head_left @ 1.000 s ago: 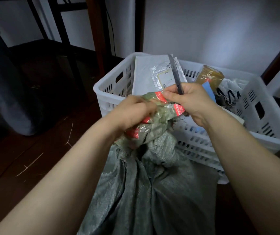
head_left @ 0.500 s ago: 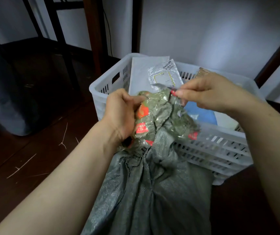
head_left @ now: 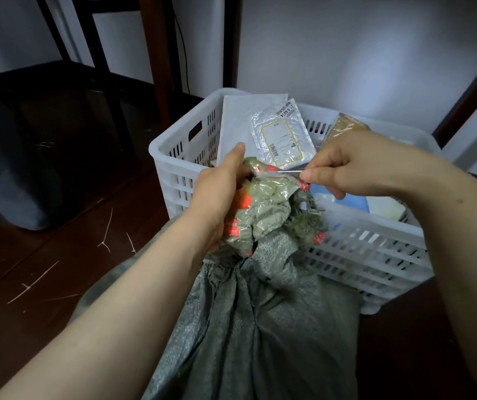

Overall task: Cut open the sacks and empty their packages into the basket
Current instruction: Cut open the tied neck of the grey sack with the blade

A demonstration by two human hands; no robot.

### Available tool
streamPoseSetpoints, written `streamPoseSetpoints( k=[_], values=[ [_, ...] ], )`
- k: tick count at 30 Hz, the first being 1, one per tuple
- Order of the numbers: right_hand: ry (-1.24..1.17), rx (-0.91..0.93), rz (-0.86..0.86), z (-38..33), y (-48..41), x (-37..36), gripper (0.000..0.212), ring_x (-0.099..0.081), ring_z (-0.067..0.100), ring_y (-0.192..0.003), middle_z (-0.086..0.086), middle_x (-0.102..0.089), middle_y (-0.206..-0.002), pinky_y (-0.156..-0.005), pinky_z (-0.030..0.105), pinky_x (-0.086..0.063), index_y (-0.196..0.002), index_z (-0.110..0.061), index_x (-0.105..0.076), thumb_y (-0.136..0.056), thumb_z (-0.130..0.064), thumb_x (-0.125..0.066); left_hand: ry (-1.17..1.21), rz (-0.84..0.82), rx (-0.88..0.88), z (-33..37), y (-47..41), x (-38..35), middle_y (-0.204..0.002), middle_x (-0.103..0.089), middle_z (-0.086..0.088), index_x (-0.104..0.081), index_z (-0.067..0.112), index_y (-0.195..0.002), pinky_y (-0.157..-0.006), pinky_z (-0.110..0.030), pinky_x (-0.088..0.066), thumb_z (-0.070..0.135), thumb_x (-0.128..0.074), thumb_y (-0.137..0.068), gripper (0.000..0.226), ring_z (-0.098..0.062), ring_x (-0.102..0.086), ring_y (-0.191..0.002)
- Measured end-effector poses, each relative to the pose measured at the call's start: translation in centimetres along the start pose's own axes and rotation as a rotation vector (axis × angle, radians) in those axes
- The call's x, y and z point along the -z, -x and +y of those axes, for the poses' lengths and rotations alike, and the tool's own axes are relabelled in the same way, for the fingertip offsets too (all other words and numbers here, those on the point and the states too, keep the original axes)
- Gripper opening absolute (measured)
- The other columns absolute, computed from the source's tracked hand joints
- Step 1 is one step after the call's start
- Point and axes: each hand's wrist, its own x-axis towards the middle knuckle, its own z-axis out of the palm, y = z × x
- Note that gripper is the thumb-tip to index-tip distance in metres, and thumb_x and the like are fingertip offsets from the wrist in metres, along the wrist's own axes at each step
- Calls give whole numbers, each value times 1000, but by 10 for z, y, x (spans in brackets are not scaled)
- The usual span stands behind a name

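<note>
Grey woven sack (head_left: 260, 327), taped neck, held against white basket (head_left: 375, 249)
The bunched neck is gripped in the curled fingers of the left hand (head_left: 220, 197), thumb raised; a thin blade (head_left: 277, 173) is pinched in the closed right hand (head_left: 355, 166) and laid across the neck's top; flat packages (head_left: 282, 137) are lying inside the basket

Dark wooden floor (head_left: 58, 269) with pale strands (head_left: 107, 230), wooden post (head_left: 158, 53), white wall (head_left: 347, 53)

Dim, wall glow, wide-angle edge warp
</note>
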Motion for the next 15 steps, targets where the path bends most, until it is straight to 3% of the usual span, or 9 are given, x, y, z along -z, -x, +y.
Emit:
streamPoseSetpoints(
  k=[3,8,11,15],
  values=[
    [52,-18,6,-1,-1,-1,20,-51,2,-51,-6,-60,-51,-55,24,-36,-77,-31,-70,-90,-40,-58,-7,-7,-37,-3,-1,-1,-64,-68,-4,-70,10,-79,-68,-27,-55,30,-67,-86,22,-16,-62,-56],
    [112,-7,111,-5,0,7,15,-51,1,-64,-16,-52,-50,-74,29,-46,-79,-37,-70,-88,-44,-59,26,-11,-36,1,2,0,-42,-57,3,-64,12,-62,-43,-12,-41,21,-67,-86,25,-9,-49,-35],
    [180,7,71,-10,0,4,14,-59,10,-81,-17,-65,-71,-83,35,-51,-84,-38,-71,-88,-44,-58,42,-9,-15,2,3,-2,-42,-56,2,-62,13,-63,-42,-13,-40,20,-68,-84,24,-11,-49,-36],
    [242,-9,48,-14,0,0,15,-54,13,-83,-19,-55,-67,-84,36,-50,-79,-38,-66,-88,-47,-57,31,4,-16,1,1,-1,-48,-60,-1,-64,15,-59,-51,-20,-47,21,-69,-82,25,-17,-53,-45]
  ],
)
